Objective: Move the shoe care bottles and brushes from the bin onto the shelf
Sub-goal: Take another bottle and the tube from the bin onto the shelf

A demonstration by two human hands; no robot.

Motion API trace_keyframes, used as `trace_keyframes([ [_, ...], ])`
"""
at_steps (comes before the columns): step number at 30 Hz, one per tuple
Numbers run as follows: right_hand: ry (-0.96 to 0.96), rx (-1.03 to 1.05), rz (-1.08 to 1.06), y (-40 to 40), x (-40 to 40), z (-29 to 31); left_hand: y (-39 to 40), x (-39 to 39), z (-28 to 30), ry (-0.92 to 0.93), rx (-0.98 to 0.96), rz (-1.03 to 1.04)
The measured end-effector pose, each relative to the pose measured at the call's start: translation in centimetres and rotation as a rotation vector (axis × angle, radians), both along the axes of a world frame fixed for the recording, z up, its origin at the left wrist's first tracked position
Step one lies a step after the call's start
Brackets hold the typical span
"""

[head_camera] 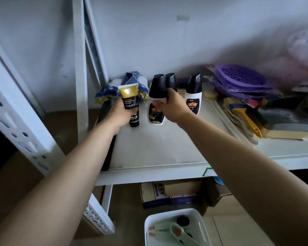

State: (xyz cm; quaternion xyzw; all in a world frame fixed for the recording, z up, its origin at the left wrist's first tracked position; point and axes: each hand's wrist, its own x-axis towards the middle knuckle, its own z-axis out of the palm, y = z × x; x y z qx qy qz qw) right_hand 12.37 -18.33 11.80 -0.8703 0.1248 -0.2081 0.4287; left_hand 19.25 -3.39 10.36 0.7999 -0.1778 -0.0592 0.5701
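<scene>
My left hand [120,115] grips a black-and-gold leather cream tube [131,102], cap down on the white shelf [158,148]. My right hand [172,106] is closed around two white shoe polish bottles with black caps [157,96], held together just above or on the shelf. A third matching bottle [194,95] stands upright to the right of that hand, apart from it. Below the shelf, the white bin [149,226] holds pale green brushes [174,231] and a round black item [183,220].
Blue-and-yellow packets [132,80] lie at the shelf's back left. Purple baskets [242,79], wooden brushes and a yellow-handled tool [247,121] crowd the right side. Shelf uprights [80,68] stand left. Cardboard boxes [167,194] sit underneath.
</scene>
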Motion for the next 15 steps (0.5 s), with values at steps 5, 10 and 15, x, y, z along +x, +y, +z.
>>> trace_keyframes([
  [5,0.052,0.017,0.005,0.4,0.7,-1.1,0.2,-0.1,0.0,0.008,0.046,-0.015],
  [10,0.035,0.053,0.035,0.0,0.3,-1.3,0.2,0.1,0.2,-0.091,0.112,-0.016],
  [15,0.043,0.061,0.052,-0.4,-0.1,-1.6,0.9,0.7,0.1,-0.076,0.126,0.03],
])
